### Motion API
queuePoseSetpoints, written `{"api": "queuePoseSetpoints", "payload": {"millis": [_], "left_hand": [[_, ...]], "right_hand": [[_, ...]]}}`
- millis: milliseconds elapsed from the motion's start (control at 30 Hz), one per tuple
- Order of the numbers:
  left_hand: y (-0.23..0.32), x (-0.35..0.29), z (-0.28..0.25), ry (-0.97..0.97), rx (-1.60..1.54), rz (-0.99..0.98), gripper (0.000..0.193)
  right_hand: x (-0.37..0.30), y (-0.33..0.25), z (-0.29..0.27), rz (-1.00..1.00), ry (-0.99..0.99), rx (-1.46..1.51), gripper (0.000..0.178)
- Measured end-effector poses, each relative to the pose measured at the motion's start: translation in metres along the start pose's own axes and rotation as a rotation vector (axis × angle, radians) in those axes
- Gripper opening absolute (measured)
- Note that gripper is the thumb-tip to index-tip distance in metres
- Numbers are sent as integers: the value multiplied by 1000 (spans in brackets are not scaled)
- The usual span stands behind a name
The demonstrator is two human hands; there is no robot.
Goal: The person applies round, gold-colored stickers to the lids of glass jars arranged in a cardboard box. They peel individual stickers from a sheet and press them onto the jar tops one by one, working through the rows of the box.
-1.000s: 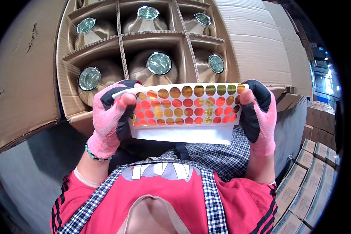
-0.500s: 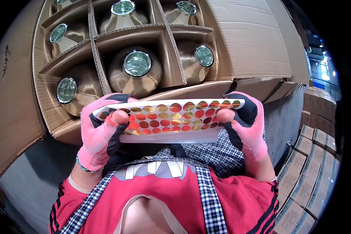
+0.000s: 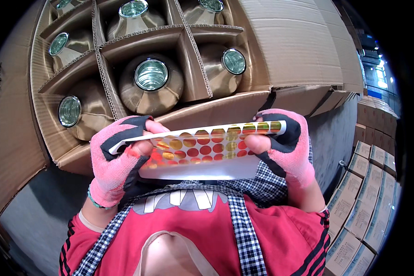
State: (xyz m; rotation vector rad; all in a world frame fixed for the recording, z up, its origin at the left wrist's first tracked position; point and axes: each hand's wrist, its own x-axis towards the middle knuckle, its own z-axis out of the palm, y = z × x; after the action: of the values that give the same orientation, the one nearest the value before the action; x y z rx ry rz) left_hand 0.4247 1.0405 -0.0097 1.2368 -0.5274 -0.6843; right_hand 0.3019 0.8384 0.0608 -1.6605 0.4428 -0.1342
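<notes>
A white sheet of round, shiny gold-red stickers (image 3: 204,151) stretches between my two hands in front of my chest. My left hand (image 3: 119,156), in a pink and black glove with bare fingertips, pinches its left end between thumb and fingers. At the opposite end, my right hand (image 3: 285,145), gloved alike, grips the sheet with its thumb over the stickers. The sheet bends, with its lower part hanging plain white. Just beyond stands an open cardboard box (image 3: 193,110) holding several round, gold-tinted glass vessels, among them the near middle vessel (image 3: 151,94).
Cardboard dividers (image 3: 106,76) separate the vessels. A wide box flap (image 3: 303,41) spreads to the right, another flap (image 3: 9,115) to the left. Stacked cartons (image 3: 368,193) stand at the far right on the grey floor (image 3: 46,202).
The sheet has tilted and curved more, its left end dropping slightly. My left fingers now show behind the sheet's upper edge. The box has shifted slightly left in view.
</notes>
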Motion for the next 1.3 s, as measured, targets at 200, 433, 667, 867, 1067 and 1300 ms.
{"api": "queuePoseSetpoints", "payload": {"millis": [200,433,667,867,1067,1300], "left_hand": [[6,-6,2,13,-83,-33,29],[2,-9,-8,24,-20,-51,35],[-3,-10,-9,12,-1,-59,31],[-5,-6,-5,-76,-28,99,41],[2,-12,-7,0,-55,20,43],[6,-15,-1,45,-118,-24,31]], "right_hand": [[4,-4,-8,-87,-156,-145,20],[5,-12,-6,-84,-217,-158,23],[3,-13,-3,-87,-133,-192,31],[4,-10,-15,-218,-204,-236,31],[0,-10,-9,-151,-155,-52,25],[-3,-12,5,25,70,-22,12]]}}
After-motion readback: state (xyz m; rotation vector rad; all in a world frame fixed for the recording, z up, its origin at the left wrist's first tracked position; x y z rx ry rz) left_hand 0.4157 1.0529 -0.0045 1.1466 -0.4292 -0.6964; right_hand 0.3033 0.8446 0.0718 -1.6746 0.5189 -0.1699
